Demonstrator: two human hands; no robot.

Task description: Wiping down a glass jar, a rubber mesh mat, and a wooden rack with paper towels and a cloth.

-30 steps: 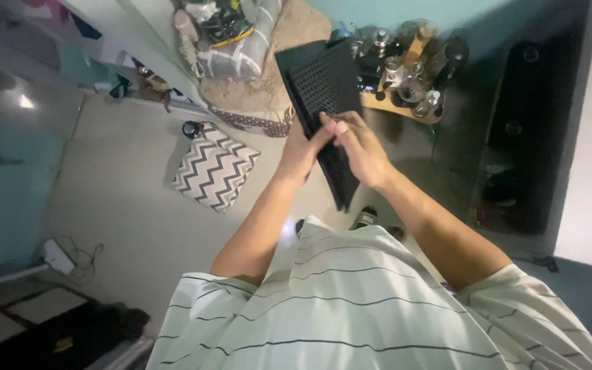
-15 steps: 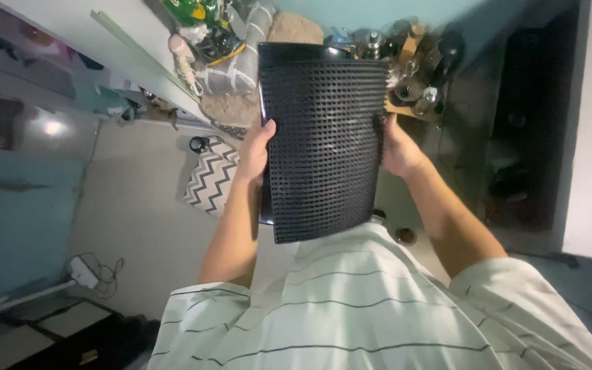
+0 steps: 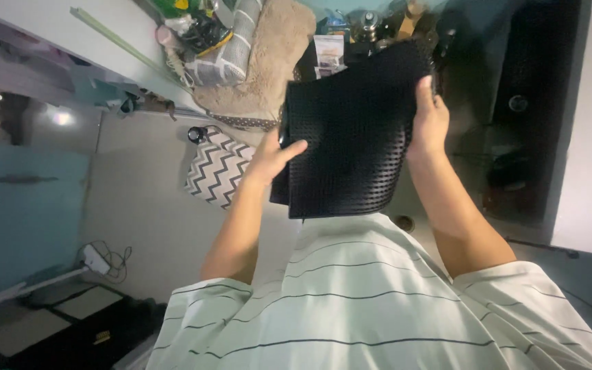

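Note:
I hold a black perforated rubber mat (image 3: 351, 130) flat in front of my chest, its dotted face toward me. My left hand (image 3: 275, 156) grips the mat's left edge, fingers spread over its front. My right hand (image 3: 429, 122) holds the mat's upper right edge, fingers curled round it. The mat bends a little and hides part of the floor behind it. My striped pale green shirt (image 3: 378, 301) fills the lower view.
A zigzag-patterned cushion (image 3: 219, 168) lies on the floor to the left of the mat. A beige rug (image 3: 275, 62) and piled items sit beyond it. A cluttered low shelf (image 3: 371, 27) stands behind the mat. A white plug with cable (image 3: 97, 259) lies lower left.
The mat was edge-on, then turned face toward me. It now sits lower and more tilted; my right hand has slid up to its top right edge and my left hand to the front.

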